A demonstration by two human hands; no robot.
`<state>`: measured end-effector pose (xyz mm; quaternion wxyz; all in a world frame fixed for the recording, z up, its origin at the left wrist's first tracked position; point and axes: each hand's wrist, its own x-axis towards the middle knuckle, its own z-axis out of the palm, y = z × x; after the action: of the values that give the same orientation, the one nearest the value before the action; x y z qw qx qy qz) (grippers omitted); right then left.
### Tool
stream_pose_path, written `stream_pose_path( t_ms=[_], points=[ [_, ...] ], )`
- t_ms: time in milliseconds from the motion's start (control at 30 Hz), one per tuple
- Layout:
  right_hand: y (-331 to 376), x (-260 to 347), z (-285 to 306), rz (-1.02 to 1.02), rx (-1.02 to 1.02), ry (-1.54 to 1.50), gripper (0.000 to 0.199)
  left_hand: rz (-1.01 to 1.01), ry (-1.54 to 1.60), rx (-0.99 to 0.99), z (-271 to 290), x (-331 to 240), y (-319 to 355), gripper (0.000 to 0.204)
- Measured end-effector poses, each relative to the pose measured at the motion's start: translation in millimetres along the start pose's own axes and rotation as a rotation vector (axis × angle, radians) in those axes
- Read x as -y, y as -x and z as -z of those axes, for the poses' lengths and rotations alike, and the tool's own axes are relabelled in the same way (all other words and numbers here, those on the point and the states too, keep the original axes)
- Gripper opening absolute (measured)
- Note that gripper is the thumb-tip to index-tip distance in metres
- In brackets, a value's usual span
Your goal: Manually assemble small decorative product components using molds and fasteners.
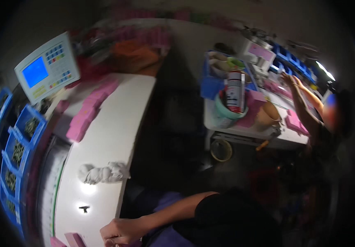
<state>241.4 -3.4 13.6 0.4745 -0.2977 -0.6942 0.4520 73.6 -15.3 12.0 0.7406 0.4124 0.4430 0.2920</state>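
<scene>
1. In the head view we see our left hand (pixel 120 231) resting curled at the white table (pixel 107 136) edge; whether it grips anything, we cannot tell.
2. Just left of it lies a pink block (pixel 74 238); ahead, a crumpled white rag (pixel 103 173).
3. Dark open floor lies to its right.
4. Far left, blue bins (pixel 17 152) hold dark parts.

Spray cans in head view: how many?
1. The spray can stands upright inside a teal tape roll on the white cart, right of the white bench. Others may be hidden in the blurred clutter behind.
</scene>
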Motion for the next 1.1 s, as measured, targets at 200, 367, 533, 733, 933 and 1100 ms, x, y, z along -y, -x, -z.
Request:
stream_pose_path(
  t_ms=[200,367,533,733,933,1100],
  points=[
    [-9.2,4.5,-11.4,0.259,-0.130,0.240,0.017,0.103,0.211,0.166,22.1,8.9,22.2,0.056],
    [-31.7,9.5,-21.4,0.250,-0.156,0.236,0.021,0.127,0.087,0.068,27.0,-9.0,40.0,0.043],
    [-53.4,8.0,-35.5,-0.041,-0.099,0.025,0.041,-0.321,-0.446,-0.325,38.3,-16.4,36.3,0.041],
    [-64.7,-23.7,13.9,0.079,-0.321,0.558,0.036,-0.480,0.005,-0.459,84.8,-10.3,30.6,0.047],
    [-64.9,-53.9,26.1,-0.039,-0.149,0.813,0.039,-0.511,-0.170,-0.574,104.4,-11.3,43.9,0.045],
    [-71.3,-58.7,22.8,0.004,-0.125,0.841,0.023,-0.386,-0.380,-0.802,124.6,-17.4,62.5,0.046]
  ],
)
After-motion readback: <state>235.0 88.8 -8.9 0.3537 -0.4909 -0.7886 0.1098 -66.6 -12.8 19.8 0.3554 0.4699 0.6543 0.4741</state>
